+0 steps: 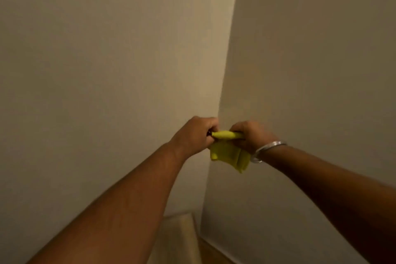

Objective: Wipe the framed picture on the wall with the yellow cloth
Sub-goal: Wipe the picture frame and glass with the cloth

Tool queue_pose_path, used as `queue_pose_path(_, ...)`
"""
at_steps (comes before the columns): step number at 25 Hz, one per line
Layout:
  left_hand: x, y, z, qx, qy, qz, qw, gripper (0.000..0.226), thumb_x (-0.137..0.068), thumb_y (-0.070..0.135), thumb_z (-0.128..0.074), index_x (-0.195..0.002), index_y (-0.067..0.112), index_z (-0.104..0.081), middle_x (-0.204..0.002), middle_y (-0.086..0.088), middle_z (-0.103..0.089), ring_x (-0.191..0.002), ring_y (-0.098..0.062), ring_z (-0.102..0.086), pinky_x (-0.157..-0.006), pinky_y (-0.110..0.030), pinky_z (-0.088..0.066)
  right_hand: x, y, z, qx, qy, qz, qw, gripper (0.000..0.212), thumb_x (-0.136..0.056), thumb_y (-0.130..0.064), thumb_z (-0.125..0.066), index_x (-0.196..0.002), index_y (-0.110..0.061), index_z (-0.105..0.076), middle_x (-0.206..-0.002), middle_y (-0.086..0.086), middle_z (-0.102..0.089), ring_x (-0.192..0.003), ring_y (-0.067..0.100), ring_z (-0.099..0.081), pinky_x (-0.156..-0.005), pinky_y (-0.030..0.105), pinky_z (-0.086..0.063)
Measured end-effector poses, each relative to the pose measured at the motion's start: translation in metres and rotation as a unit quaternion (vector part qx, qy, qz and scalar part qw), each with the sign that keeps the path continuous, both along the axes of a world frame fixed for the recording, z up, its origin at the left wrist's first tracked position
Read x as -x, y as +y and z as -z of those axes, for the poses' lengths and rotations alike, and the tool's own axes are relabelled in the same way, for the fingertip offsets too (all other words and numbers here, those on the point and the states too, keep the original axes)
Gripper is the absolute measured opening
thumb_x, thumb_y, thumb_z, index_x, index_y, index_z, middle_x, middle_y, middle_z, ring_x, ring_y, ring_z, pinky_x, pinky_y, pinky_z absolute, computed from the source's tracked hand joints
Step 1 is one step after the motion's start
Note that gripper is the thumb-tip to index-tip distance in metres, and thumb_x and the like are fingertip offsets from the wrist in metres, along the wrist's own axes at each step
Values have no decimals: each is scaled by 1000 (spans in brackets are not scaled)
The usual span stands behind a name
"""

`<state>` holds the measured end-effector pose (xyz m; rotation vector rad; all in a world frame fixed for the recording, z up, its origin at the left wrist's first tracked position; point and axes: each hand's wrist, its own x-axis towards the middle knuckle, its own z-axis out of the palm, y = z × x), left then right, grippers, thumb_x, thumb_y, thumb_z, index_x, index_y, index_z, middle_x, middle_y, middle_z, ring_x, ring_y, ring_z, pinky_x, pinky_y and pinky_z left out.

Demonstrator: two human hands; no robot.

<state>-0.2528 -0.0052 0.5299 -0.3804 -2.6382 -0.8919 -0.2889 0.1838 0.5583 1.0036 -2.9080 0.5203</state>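
Two plain beige walls (pixel 96 60) meet at a corner (pixel 227 70) (dim, warm light); wooden floor (pixel 212 255) strip below.

Single head-worn wide-angle view, facing forward and slightly down into a wall corner (pixel 220 96). Close range, with both forearms entering from the bottom edge.

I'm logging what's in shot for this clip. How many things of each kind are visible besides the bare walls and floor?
Hands: 2, the left hand and the right hand, both gripping the cloth
Yellow cloth: 1
Silver bangle: 1, on the right wrist
Framed pictures: 0 in view
Total: 4
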Motion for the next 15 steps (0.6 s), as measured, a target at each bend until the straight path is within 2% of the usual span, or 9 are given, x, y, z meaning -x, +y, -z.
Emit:
queue_pose_path(4, 17, 90, -184, 12, 149, 62, 987, 16, -71, 3, -67, -73, 18, -60, -67, 0, -65, -59, -13, -57, -53, -25, -44, -11, 95, -184, 23, 157, 45, 986, 27, -84, -17, -65, -110, -12, -65, -105, 14, -69, -97, 32, -62, -73, 26, -37)
queue_pose_path(7, 18, 173, -298, -1, 226, 112, 968, 22, -73, 0, -69, -73, 20, -59, -67, 0, -63, -56, -6, -56, -54, -22, -42, -35, 180, -289, 35, 257, 90, 962, 25, -85, -20, -63, -109, -15, -64, -101, 12, -69, -93, 31, -62, -70, 25, -36)
queue_pose_path(9, 21, 227, -365, -21, 243, 147, 959, 27, -74, -5, -63, -75, 21, -56, -72, -7, -66, -60, -14, -62, -53, -31, -50, -50, 234, -349, 37, 316, 110, 942, 21, -85, -24, -62, -105, -18, -64, -96, 9, -69, -87, 29, -63, -68, 27, -39)
queue_pose_path(11, 19, 272, -420, -42, 218, 184, 957, 25, -81, -7, -57, -85, 18, -57, -86, -13, -66, -74, -25, -67, -54, -38, -59, -63, 275, -397, 23, 350, 124, 928, 16, -86, -29, -62, -100, -21, -63, -93, 3, -67, -84, 23, -62, -69, 30, -43)
queue_pose_path(13, 15, 317, -464, -74, 229, 214, 947, 25, -87, -7, -53, -95, 17, -57, -95, -16, -64, -86, -31, -66, -55, -39, -60, -75, 316, -442, 16, 396, 137, 908, 7, -85, -29, -62, -90, -24, -60, -88, 1, -64, -82, 22, -60, -69, 31, -44)
queue_pose_path(15, 12, 356, -500, -114, 264, 239, 927, 26, -87, -7, -53, -93, 19, -56, -95, -18, -65, -84, -35, -66, -53, -40, -59, -83, 352, -482, -1, 452, 155, 878, 7, -83, -28, -62, -85, -25, -56, -85, 2, -61, -80, 26, -59, -67, 33, -46)
